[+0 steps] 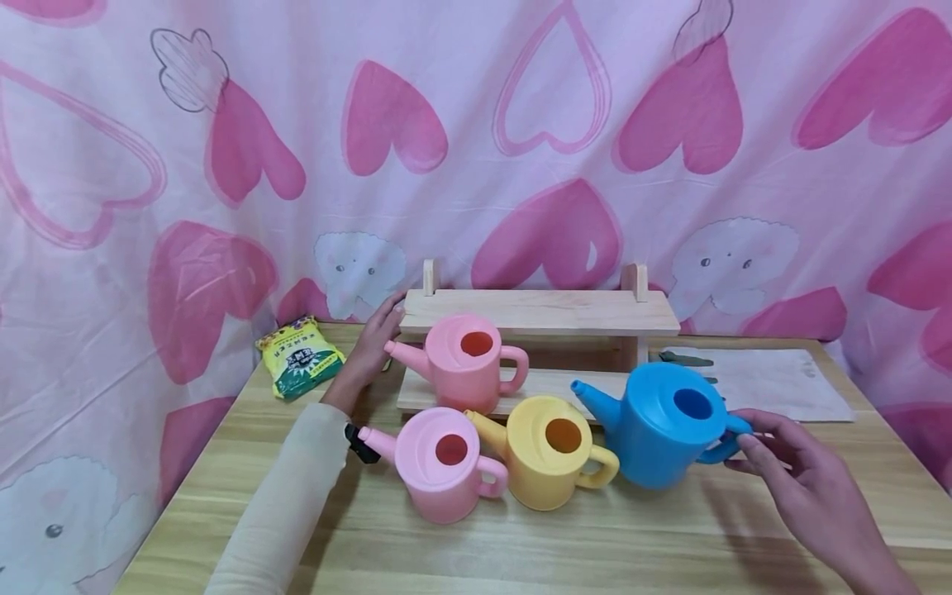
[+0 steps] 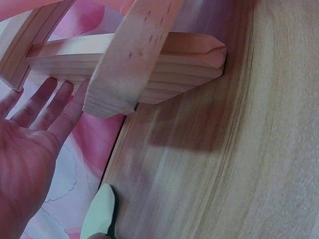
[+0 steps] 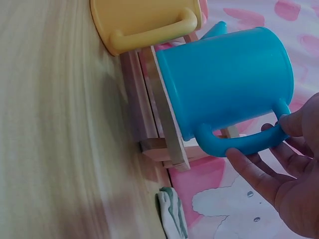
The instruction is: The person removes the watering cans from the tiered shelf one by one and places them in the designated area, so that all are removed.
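Observation:
My right hand (image 1: pixel 806 479) grips the handle of a blue watering can (image 1: pixel 662 446), fingers curled round it. In the right wrist view the blue can (image 3: pixel 227 82) is off the table, its base close to the front of a two-tier wooden rack; I cannot tell whether they touch. At the rack's left end, my left hand (image 1: pixel 372 347) has its fingers extended against the wooden rack (image 2: pixel 124 59). A coral-pink watering can (image 1: pixel 464 376) stands on the lower board. In front of it stand a light pink watering can (image 1: pixel 435 475) and a yellow watering can (image 1: pixel 539 471).
To the left lies a yellow and green packet (image 1: pixel 300 357). A white sheet (image 1: pixel 781 384) with dark green tools (image 1: pixel 686 359) is at the back right. A pale green rounded piece (image 2: pixel 99 211) lies near the left hand. Behind the table hangs a pink heart-patterned curtain (image 1: pixel 461 207).

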The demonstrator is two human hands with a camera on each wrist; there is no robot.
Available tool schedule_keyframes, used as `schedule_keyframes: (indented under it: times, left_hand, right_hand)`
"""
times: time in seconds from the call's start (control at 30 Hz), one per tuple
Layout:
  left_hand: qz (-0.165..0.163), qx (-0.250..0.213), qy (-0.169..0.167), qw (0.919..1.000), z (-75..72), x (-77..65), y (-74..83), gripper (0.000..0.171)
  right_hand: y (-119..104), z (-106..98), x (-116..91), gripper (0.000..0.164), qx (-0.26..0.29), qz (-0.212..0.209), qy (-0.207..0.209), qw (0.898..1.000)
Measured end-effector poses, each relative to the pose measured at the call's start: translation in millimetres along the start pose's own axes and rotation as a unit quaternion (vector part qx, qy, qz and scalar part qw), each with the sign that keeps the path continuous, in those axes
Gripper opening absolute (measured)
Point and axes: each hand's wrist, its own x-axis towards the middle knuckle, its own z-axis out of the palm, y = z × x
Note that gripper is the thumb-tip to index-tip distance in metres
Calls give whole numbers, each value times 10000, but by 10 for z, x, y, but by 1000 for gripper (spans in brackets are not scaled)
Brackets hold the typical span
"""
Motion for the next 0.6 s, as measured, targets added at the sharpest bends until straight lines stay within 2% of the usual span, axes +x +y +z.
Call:
schedule_keyframes:
  times: [0.07,0.33,0.6]
  left_hand:
    - [-41,-44,-35,10000,10,-49,95,59]
    - [10,18,-52,10000,15,-45,63,60]
    - [-34,77,-24,10000,9,-54,88,60]
  right_hand:
    - [3,17,-24,32,63,59,3,10000]
    - [11,50,-103,33,-91,496,4,9987]
    - [7,25,-164,34,-234,694,-18,9973]
